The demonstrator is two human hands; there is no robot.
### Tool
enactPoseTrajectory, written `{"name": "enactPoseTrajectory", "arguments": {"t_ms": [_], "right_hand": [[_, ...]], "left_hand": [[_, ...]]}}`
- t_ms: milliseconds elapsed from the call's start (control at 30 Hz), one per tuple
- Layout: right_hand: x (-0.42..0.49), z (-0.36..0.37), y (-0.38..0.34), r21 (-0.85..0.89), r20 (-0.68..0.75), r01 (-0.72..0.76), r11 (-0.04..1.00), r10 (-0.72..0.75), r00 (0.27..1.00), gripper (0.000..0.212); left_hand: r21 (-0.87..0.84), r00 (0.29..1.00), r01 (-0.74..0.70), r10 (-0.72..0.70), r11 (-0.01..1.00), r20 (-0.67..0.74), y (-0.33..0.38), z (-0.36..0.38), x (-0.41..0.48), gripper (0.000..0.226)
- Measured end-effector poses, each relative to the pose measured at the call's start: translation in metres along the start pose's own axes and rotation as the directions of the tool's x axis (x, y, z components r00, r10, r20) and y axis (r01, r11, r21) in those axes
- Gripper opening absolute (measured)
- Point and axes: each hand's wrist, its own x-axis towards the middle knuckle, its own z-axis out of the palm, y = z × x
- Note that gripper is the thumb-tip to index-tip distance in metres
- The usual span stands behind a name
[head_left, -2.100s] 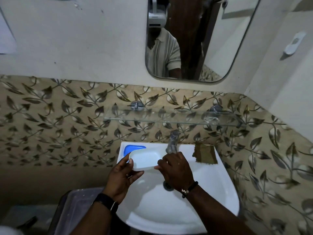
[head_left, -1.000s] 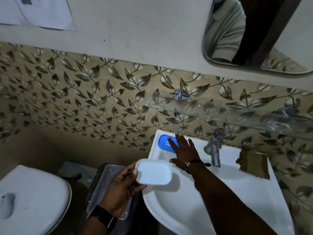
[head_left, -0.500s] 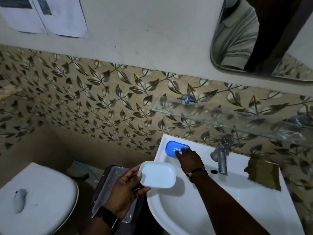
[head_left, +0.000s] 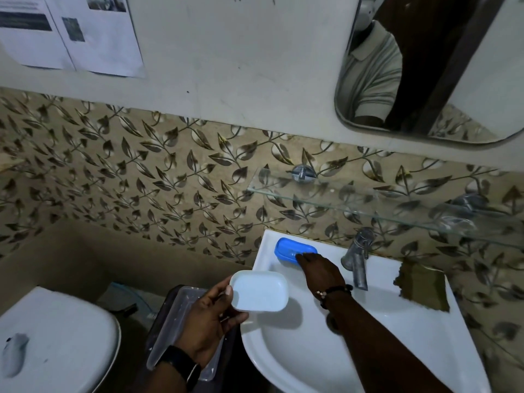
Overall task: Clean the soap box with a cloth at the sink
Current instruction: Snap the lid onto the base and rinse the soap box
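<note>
My left hand [head_left: 211, 316] holds the white half of the soap box [head_left: 259, 290] by its left edge, just off the left rim of the white sink [head_left: 419, 333]. The blue half of the soap box [head_left: 289, 249] lies on the sink's back left corner. My right hand [head_left: 320, 272] reaches over the basin and its fingertips rest on the near right edge of the blue half; I cannot tell whether they grip it. A brown cloth [head_left: 422, 285] lies flat on the sink's back right ledge.
A metal tap [head_left: 357, 258] stands at the back of the sink, between my right hand and the cloth. A glass shelf [head_left: 368, 198] juts out above it. A clear-lidded bin [head_left: 175, 333] sits left of the sink, and a toilet [head_left: 56, 341] further left.
My right hand let go of the white half, reached to the blue half at the back left and settled its fingertips on it. My left hand kept the white half. My view swung left.
</note>
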Motion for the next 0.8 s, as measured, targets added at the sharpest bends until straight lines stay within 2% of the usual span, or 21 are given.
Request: {"name": "enactPoseTrajectory", "arguments": {"t_ms": [133, 233, 333, 433, 667, 800], "right_hand": [[-0.006, -0.015, -0.002, 0.087, -0.066, -0.008, 0.996, 0.014, 0.998, 0.052], [-0.013, -0.033, -0.004, 0.207, -0.212, 0.033, 0.978, 0.012, 0.977, 0.052], [-0.023, -0.055, -0.003, 0.237, -0.422, 0.147, 0.960, -0.035, 0.906, 0.044], [-0.037, -0.074, 0.001, 0.195, -0.541, 0.218, 0.956, -0.080, 0.837, 0.041], [-0.075, -0.106, 0.010, 0.147, -0.656, 0.293, 0.945, -0.128, 0.744, 0.043], [-0.105, -0.127, 0.023, 0.227, -0.690, 0.292, 0.929, -0.058, 0.721, 0.040]], "left_hand": [[0.008, 1.000, -0.009, 0.009, 1.000, 0.019, 0.000, 0.001, 0.000, 0.037], [-0.009, 1.000, -0.016, 0.017, 1.000, 0.017, 0.002, 0.004, 0.002, 0.035], [-0.048, 1.000, -0.021, 0.022, 0.999, 0.020, 0.003, 0.011, 0.006, 0.034], [-0.068, 0.998, -0.044, 0.047, 0.997, 0.038, 0.003, 0.021, 0.010, 0.029], [-0.106, 0.990, -0.127, 0.133, 0.986, 0.046, 0.012, 0.046, 0.024, 0.037], [-0.115, 0.981, -0.153, 0.165, 0.981, 0.102, 0.023, 0.055, 0.032, 0.036]]}}
